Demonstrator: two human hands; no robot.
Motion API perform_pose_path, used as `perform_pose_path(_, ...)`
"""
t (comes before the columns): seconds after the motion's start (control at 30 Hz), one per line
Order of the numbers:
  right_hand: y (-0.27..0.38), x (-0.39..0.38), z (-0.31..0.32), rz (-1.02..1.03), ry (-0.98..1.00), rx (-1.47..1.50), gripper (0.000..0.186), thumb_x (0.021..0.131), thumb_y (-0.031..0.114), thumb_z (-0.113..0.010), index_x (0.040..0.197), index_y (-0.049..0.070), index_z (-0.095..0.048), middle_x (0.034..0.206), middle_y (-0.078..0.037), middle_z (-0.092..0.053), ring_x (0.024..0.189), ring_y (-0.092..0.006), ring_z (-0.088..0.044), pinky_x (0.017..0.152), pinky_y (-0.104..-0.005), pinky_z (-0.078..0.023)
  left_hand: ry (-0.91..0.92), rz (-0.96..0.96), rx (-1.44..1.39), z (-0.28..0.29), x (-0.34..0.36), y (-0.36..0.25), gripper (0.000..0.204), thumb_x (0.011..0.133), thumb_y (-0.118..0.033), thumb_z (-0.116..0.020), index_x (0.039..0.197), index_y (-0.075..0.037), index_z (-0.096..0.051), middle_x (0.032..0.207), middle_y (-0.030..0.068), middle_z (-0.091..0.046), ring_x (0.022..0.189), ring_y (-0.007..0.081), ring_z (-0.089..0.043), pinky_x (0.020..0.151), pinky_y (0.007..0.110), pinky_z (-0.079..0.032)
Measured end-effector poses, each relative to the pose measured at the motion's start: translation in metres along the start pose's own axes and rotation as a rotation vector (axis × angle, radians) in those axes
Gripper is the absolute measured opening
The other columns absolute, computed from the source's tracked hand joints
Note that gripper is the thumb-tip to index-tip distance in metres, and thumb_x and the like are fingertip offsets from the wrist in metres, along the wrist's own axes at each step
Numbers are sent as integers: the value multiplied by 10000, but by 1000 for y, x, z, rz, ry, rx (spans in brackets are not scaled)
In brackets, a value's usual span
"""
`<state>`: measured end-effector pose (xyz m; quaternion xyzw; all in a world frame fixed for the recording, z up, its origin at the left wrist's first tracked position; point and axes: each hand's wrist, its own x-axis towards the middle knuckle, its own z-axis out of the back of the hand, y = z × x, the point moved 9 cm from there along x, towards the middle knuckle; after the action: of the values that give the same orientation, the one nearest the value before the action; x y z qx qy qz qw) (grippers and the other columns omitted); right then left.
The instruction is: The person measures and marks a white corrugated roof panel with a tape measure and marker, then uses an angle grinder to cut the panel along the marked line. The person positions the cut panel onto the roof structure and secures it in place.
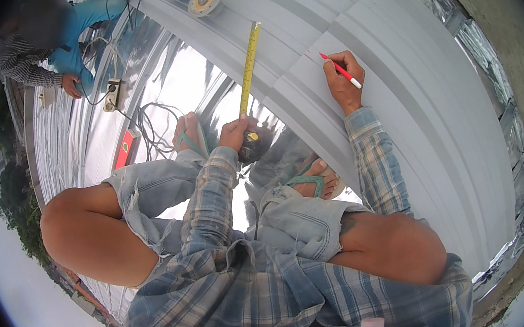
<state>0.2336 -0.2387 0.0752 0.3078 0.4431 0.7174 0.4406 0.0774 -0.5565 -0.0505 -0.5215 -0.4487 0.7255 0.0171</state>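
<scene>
My left hand [233, 134] is closed around the dark case of a tape measure [249, 68]. Its yellow blade sticks out away from me, and the far end lies over a grey ribbed metal sheet [443, 104]. A red pen with a white end [343, 71] is pinched in my right hand [345, 86]. The pen's tip points to the upper left, at or close to the sheet's surface near an overlap seam; whether it touches I cannot tell. My feet in green flip-flops [323, 182] are on shiny foil-like material between the hands.
An angle grinder [201, 2] lies on the sheet at the far side. Upper left, another person's hand [71, 86] is near a power strip [112, 95]. Black cable [153, 127] loops beside my left foot, next to a red object [125, 149]. A concrete ledge [508, 25] runs along the right.
</scene>
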Motion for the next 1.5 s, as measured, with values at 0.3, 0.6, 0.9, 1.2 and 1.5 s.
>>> perform_pose_path(0.3,4,0,-1,14,-11,9,110,794,129,-654,829,26,-640,675,-74,-643,592,-163,-606,577,-296,-485,17,-49,0,4,7,8,436,984,-390,-544,858,-3,-702,730,62,-670,669,138,-630,658,255,-491)
perform_pose_path(0.6,26,-6,-6,220,95,-48,96,777,107,-681,853,50,-665,781,-100,-671,671,-222,-650,607,-316,-516,-33,-20,10,-3,-1,-5,443,989,-381,-534,884,9,-716,720,36,-650,675,114,-604,682,255,-487)
perform_pose_path(0.9,7,-5,-3,115,69,31,75,806,51,-648,871,17,-632,742,-110,-645,661,-197,-638,616,-332,-518,-7,-65,95,2,6,4,429,965,-411,-572,956,-10,-725,824,51,-705,796,132,-648,796,283,-502)
perform_pose_path(1.2,0,-9,-4,44,-2,101,235,970,168,-510,1123,9,-589,1009,-144,-673,859,-223,-648,784,-339,-525,89,-88,10,-8,12,0,487,986,-441,-517,950,2,-719,779,36,-678,730,120,-616,744,262,-497)
perform_pose_path(1.5,35,2,17,189,-87,13,180,938,142,-547,1062,21,-595,985,-135,-636,899,-260,-632,821,-354,-498,148,-135,95,-20,8,-21,445,977,-435,-532,954,-39,-733,749,22,-674,719,117,-613,743,271,-488)
